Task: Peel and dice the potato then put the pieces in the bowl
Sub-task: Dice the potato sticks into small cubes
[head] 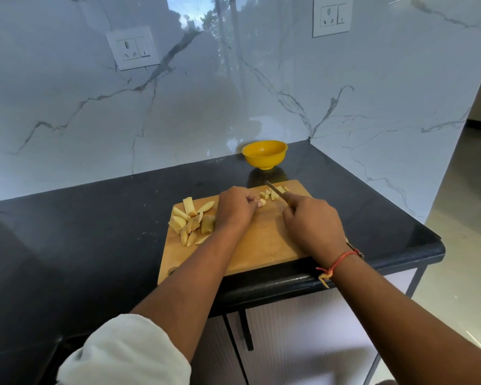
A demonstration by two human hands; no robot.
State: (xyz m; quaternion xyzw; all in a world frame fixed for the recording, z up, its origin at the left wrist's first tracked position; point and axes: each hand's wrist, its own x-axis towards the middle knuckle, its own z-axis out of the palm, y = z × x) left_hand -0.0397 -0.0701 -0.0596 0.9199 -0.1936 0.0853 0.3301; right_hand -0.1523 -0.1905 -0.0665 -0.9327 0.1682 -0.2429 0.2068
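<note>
Both lower arms are bare as far as they show, and the left hand (235,208) and the right hand (313,226) are bare too. The left arm has a soft white sleeve (122,354) bunched up in thick folds near the elbow. The right wrist wears a thin orange-red string (342,259) tied round it, with a little knot (325,275) and pale loose ends hanging off, and a bit of a brown strap (359,253) peeks out on its far side.
</note>
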